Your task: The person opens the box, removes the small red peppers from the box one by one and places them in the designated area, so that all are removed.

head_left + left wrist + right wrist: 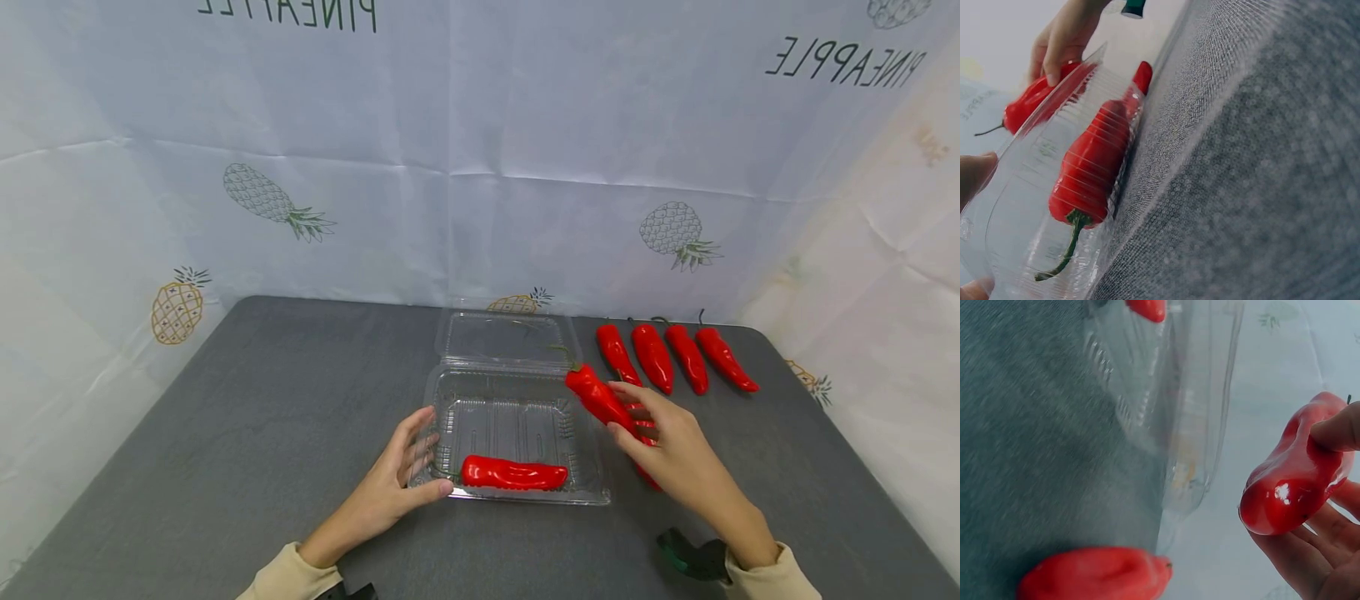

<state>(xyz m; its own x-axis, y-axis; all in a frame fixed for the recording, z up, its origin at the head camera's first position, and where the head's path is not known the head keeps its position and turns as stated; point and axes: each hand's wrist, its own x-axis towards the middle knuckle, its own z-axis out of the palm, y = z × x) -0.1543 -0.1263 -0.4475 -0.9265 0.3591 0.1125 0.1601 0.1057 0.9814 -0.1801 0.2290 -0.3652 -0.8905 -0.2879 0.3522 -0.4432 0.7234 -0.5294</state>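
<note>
My right hand [675, 446] grips a glossy red pepper [596, 393] by its middle, its green stem end pointing up-left over the right edge of a clear plastic clamshell container [495, 417]. In the right wrist view, thumb and fingers lie on opposite sides of that pepper [1300, 469]. My left hand [386, 479] holds the container's near left corner, thumb at the front rim and fingers along the left side. Inside the container, another red pepper [513, 473] lies crosswise along the front wall, its stem [1063, 253] toward my left hand.
Several red peppers [686, 358] lie in a slanted row at the back right of the grey table [300, 400]. Another pepper's tip [648, 477] shows below my right hand, mostly hidden. The container's lid [510, 337] stands open toward the pineapple-printed cloth [450, 225] behind.
</note>
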